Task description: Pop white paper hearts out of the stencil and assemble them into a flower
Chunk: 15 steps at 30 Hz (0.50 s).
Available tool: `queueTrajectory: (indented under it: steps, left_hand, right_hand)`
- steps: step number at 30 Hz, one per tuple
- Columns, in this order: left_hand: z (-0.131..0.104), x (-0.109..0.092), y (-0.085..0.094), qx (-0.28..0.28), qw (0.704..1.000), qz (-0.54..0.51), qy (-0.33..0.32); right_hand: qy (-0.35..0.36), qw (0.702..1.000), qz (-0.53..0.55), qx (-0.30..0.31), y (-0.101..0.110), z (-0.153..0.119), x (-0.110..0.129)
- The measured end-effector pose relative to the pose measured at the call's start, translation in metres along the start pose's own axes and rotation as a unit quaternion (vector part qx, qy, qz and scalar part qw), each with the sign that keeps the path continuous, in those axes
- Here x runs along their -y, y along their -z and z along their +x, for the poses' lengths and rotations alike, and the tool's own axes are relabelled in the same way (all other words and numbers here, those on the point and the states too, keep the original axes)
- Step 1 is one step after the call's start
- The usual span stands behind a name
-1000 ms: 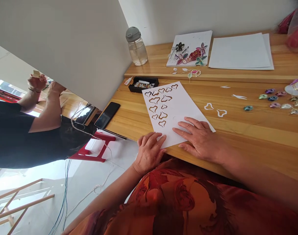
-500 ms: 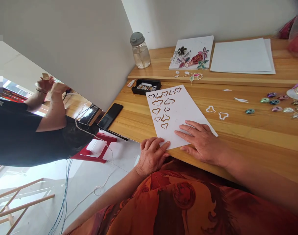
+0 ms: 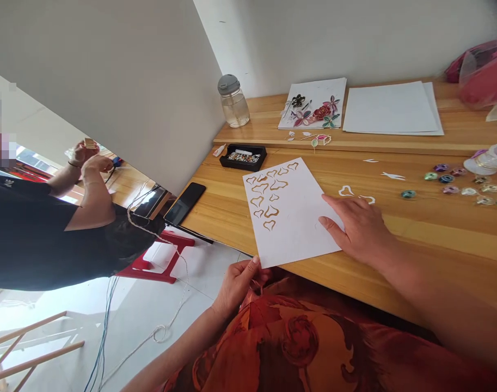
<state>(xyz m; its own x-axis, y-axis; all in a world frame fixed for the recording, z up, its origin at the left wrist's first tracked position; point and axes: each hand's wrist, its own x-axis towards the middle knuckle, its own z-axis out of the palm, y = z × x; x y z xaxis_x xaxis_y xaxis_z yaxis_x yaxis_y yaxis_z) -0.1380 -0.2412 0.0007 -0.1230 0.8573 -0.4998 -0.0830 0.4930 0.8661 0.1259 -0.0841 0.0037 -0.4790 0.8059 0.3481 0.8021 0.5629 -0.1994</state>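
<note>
A white sheet [image 3: 293, 218] with several heart-shaped holes cut along its far left side lies on the wooden table [image 3: 436, 234]. Its near corner hangs over the table's front edge. My left hand [image 3: 237, 284] is below that edge, with thumb and fingers closed on the overhanging corner. My right hand [image 3: 360, 228] lies flat on the sheet's right edge, fingers apart, holding nothing. Two white cut-out shapes [image 3: 347, 190] lie on the wood just beyond my right hand.
A black tray of beads [image 3: 243, 157], a phone [image 3: 185, 203] and a water bottle [image 3: 233, 102] are at the left. A flower card [image 3: 313, 103] and blank sheets [image 3: 391, 108] sit on the raised back ledge. Small coloured coils [image 3: 448, 177] lie at right. Another person [image 3: 48, 234] works at left.
My left hand slid off the sheet and dropped below the table edge onto the sheet's near corner. My right hand moved right to the sheet's edge. The sheet turned and shifted slightly.
</note>
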Motion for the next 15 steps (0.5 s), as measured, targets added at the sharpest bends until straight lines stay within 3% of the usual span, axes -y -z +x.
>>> queueTrajectory:
  steps: [5, 10, 15]
  left_hand:
    - [0.000, 0.000, -0.005, 0.008, 0.999, -0.034, 0.014]
    - [-0.005, 0.006, 0.005, 0.063, 0.996, -0.058, 0.033]
    - [-0.001, 0.002, 0.014, 0.030, 0.991, -0.121, 0.052]
  right_hand:
    - [0.004, 0.999, 0.034, -0.011, 0.004, 0.001, 0.004]
    - [0.010, 0.996, 0.091, -0.009, 0.007, 0.004, 0.002]
    - [-0.003, 0.990, 0.140, -0.003, 0.010, 0.003, 0.003]
